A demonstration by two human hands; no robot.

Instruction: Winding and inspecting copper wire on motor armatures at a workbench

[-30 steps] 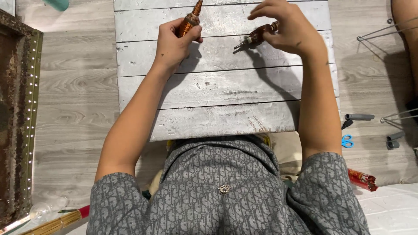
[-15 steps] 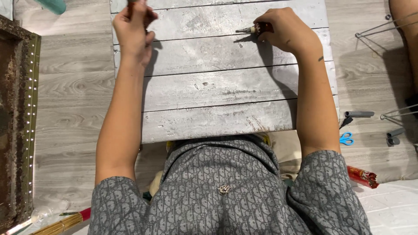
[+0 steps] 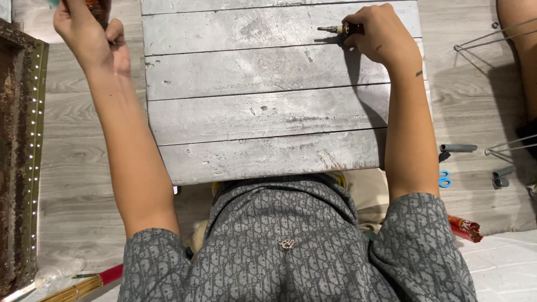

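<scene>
Two cones held: right hand (image 3: 383,36) pinches one (image 3: 340,28) on the board (image 3: 263,106), left hand (image 3: 89,33) grips another (image 3: 99,8).

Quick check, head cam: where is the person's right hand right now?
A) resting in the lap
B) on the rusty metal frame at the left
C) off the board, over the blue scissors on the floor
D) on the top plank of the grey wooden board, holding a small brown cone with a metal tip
D: the right hand sits on the top plank of the grey wooden board, its grip closed on a small brown cone whose metal tip points left along the plank.
</scene>
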